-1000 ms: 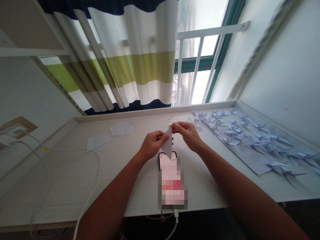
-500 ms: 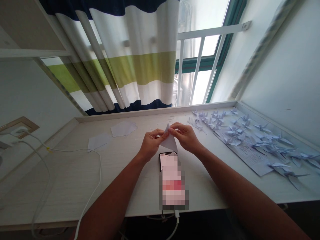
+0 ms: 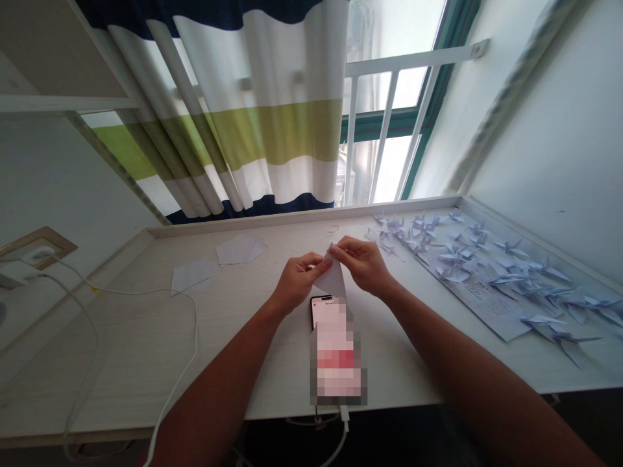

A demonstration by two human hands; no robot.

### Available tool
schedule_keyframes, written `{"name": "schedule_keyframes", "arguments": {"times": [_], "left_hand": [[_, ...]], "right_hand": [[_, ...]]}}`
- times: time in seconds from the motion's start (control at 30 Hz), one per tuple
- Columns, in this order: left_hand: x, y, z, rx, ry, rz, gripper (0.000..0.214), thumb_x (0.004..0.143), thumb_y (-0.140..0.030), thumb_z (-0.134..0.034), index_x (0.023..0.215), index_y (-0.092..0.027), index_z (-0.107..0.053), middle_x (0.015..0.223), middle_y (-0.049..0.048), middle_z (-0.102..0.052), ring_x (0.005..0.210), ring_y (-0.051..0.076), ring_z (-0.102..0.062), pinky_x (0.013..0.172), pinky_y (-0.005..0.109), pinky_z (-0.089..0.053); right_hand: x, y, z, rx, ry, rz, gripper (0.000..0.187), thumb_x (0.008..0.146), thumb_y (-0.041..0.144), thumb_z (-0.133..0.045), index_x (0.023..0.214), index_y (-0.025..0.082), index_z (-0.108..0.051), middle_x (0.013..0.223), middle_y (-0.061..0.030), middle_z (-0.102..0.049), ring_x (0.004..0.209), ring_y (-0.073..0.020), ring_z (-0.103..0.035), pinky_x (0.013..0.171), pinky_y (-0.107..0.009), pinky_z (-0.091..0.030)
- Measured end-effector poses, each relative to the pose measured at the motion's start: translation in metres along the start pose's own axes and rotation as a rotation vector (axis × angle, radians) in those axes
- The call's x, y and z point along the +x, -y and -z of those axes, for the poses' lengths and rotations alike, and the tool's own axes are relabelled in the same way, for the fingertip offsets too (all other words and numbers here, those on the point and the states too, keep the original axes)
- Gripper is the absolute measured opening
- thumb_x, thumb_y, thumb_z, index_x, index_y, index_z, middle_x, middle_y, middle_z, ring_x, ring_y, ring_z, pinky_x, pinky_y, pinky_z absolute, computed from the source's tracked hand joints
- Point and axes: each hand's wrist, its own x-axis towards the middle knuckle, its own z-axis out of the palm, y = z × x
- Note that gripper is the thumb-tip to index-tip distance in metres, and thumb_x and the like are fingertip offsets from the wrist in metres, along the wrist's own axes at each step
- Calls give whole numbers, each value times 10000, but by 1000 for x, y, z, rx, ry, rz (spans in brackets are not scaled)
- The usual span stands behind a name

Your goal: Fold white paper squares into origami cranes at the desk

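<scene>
A small folded sheet of white paper [image 3: 332, 280] is held up between both hands, just beyond the top of a phone [image 3: 335, 350]. My left hand [image 3: 298, 280] pinches its left side, the thumb lying across the paper. With thumb and index finger, my right hand [image 3: 361, 261] grips the upper right part close to the pointed tip. The fingertips of both hands nearly meet there. Under the paper, the phone lies on the table, its lit screen partly blurred out and a white cable plugged into its lower end.
Many folded paper cranes [image 3: 457, 266] crowd the right side, some on a printed sheet [image 3: 491, 311]. Loose white paper sheets [image 3: 241, 250] lie at the back left. A white charging cable [image 3: 195, 324] runs across the left of the table [image 3: 121, 350]. Behind hangs a striped curtain [image 3: 272, 130].
The right hand has shifted slightly at the tip of the paper, and the paper's tip has moved a little to the right. The left hand has moved slightly right too.
</scene>
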Motion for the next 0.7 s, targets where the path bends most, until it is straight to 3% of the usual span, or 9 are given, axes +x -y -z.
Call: {"name": "schedule_keyframes", "arguments": {"times": [0.1, 0.23, 0.4, 0.53, 0.6, 0.63, 0.7], "left_hand": [[0, -2, 0, 96, 4, -26, 314, 876, -484, -744, 902, -179, -816, 900, 57, -730, 800, 175, -629, 690, 281, -460], [-1, -6, -1, 305, -136, -191, 231, 869, -423, -759, 862, -201, -820, 933, 60, -752, 858, 189, -656, 743, 295, -474], [3, -8, 4, 285, -228, -276, 214, 898, -387, -717, 813, -203, -788, 880, 48, -742, 858, 186, -664, 782, 296, -483], [8, -6, 20, 133, -503, -217, 334, 923, -481, -665, 789, -180, -719, 754, 26, -712, 709, 171, -658, 786, 321, -514], [9, -5, 21, 237, -492, -202, 443, 960, -541, -595, 739, -174, -708, 679, 39, -696, 701, 184, -655, 816, 341, -514], [8, -5, 19, 298, -457, -204, 486, 973, -560, -565, 726, -171, -720, 729, 66, -727, 760, 199, -676, 854, 354, -511], [6, -5, 11, 341, -317, -229, 371, 909, -541, -681, 919, -183, -779, 996, 99, -788, 980, 243, -706, 932, 372, -508]], "right_hand": [[0, 2, 0, -33, -25, 8, 355, 886, 514, -743, 734, 194, -726, 747, -27, -670, 708, -166, -591, 682, -325, -484], [-2, 4, -3, -100, -22, 23, 352, 906, 511, -718, 753, 195, -748, 756, -32, -672, 707, -165, -595, 687, -329, -484], [-1, 4, -3, -102, -39, 9, 376, 894, 554, -714, 792, 195, -763, 795, -53, -687, 729, -185, -620, 661, -333, -498], [3, -2, 6, -79, -145, -31, 414, 847, 601, -744, 763, 196, -737, 785, -57, -697, 742, -200, -622, 666, -344, -516], [5, -4, 8, -70, -132, -49, 415, 839, 604, -751, 763, 196, -738, 773, -57, -699, 747, -204, -625, 671, -346, -519], [5, -4, 7, -64, -118, -51, 409, 840, 597, -753, 762, 196, -739, 771, -56, -700, 744, -202, -625, 678, -347, -521], [4, -4, 5, -48, -101, -43, 389, 848, 571, -756, 757, 193, -737, 775, -52, -703, 735, -193, -624, 700, -350, -520]]}}
